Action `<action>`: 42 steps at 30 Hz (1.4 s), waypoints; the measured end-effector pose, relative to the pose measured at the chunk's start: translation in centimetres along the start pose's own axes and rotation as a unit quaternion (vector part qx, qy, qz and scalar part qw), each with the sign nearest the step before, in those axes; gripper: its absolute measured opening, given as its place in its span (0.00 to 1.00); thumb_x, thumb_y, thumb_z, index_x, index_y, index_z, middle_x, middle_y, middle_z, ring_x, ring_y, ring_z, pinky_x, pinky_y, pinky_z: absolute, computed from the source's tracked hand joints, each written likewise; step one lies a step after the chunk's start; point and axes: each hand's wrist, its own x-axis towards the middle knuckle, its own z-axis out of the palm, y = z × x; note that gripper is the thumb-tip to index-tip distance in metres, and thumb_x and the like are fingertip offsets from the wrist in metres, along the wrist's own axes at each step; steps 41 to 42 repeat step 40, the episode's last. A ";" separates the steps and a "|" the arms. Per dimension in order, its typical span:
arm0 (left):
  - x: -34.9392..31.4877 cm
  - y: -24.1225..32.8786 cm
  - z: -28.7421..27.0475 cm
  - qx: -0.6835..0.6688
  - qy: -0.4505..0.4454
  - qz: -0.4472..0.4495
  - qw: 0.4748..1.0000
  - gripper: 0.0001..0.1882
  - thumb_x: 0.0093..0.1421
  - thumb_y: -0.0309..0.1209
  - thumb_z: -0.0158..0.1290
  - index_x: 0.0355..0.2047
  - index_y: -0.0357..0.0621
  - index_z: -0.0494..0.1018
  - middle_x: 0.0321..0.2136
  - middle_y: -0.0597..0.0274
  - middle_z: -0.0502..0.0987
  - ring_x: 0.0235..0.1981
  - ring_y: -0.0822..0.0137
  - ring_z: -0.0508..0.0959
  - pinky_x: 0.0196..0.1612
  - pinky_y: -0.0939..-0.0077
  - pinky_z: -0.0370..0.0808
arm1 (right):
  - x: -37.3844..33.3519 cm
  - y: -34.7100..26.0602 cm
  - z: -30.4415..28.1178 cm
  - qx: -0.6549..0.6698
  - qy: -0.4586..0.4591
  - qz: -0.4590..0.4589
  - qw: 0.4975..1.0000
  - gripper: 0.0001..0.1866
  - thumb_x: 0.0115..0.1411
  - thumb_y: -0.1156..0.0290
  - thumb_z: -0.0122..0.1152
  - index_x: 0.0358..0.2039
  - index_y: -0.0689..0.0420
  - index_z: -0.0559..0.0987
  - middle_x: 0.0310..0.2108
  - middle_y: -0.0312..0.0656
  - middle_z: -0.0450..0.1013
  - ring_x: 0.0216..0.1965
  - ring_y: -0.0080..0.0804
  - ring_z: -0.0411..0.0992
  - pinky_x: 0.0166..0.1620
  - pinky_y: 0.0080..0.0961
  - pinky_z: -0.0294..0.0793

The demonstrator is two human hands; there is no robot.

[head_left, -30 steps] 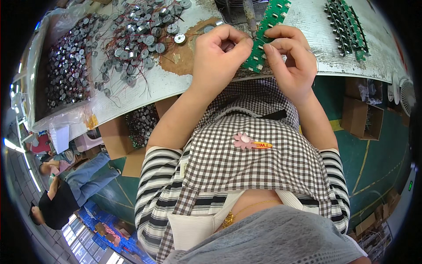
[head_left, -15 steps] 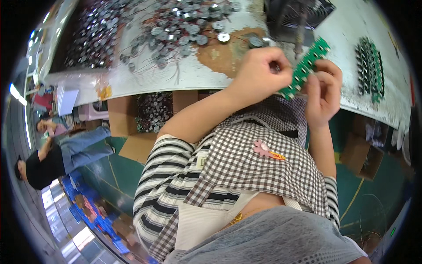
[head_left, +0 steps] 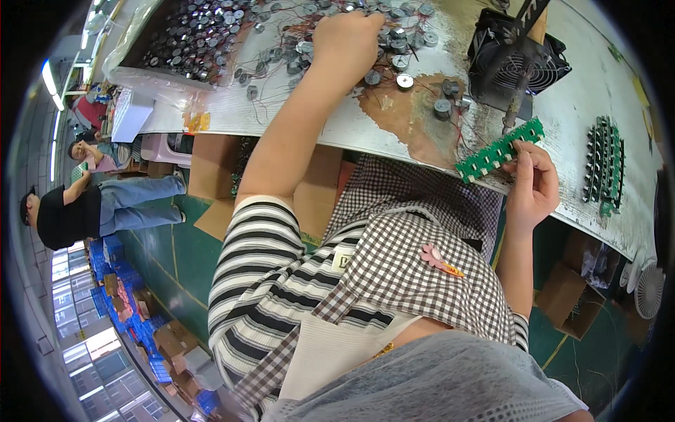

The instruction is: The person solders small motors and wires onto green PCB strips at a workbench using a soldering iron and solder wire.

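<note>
My right hand [head_left: 532, 184] pinches a long green circuit board [head_left: 500, 150] near its right end. The board carries a row of small pale parts and slants over the bench's front edge. Just behind it, the tip of a soldering iron [head_left: 519, 88] points down close to the board; I cannot tell whether they touch. My left hand [head_left: 348, 46] reaches far over the bench into a heap of small round silver parts with thin red wires [head_left: 285, 53]. Its knuckles show, but the fingertips are hidden, and so is anything between them.
A black fan [head_left: 545, 67] stands behind the iron. Several green boards [head_left: 605, 165] lie stacked at right. A lined box of round parts [head_left: 190, 42] sits at far left. Loose round parts [head_left: 442, 108] lie near the iron. Cardboard boxes [head_left: 571, 299] stand below. A person [head_left: 70, 214] is at left.
My left hand has left the board's side and moved left and away to the heap of round parts. The right hand still holds the board, now lower and tilted flatter.
</note>
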 end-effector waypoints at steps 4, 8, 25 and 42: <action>0.0 -2.1 2.2 -0.014 -0.039 0.013 0.999 0.03 0.45 0.28 0.52 0.20 0.45 0.74 0.19 0.54 0.76 0.22 0.55 0.78 0.26 0.60 0.73 | -0.2 0.4 -0.5 -0.023 0.017 0.015 0.999 0.02 0.60 0.82 0.52 0.31 0.65 0.73 0.38 0.47 0.73 0.30 0.22 0.71 0.32 0.15 0.73; 0.2 -2.5 2.0 -0.048 0.053 0.004 0.997 0.05 0.40 0.29 0.53 0.17 0.41 0.72 0.19 0.51 0.75 0.25 0.51 0.77 0.31 0.58 0.74 | 0.0 1.1 -0.8 -0.086 0.003 0.013 0.996 0.03 0.61 0.80 0.50 0.33 0.65 0.73 0.38 0.49 0.73 0.31 0.25 0.70 0.31 0.16 0.74; 3.5 -2.6 1.7 -0.371 0.231 -0.218 0.873 0.23 0.57 0.22 0.45 0.53 0.29 0.56 0.26 0.52 0.79 0.28 0.58 0.80 0.30 0.67 0.74 | 0.1 2.1 -1.3 -0.024 0.006 -0.019 1.000 0.04 0.61 0.80 0.50 0.33 0.67 0.73 0.38 0.49 0.74 0.28 0.23 0.69 0.27 0.14 0.70; 6.9 -2.4 -0.7 -0.685 0.357 -0.220 0.596 0.06 0.56 0.25 0.52 0.32 0.35 0.75 0.24 0.60 0.77 0.21 0.70 0.77 0.26 0.75 0.74 | 0.1 2.2 -1.4 -0.049 0.004 -0.035 0.998 0.04 0.61 0.80 0.50 0.34 0.68 0.72 0.37 0.49 0.74 0.32 0.25 0.71 0.28 0.13 0.71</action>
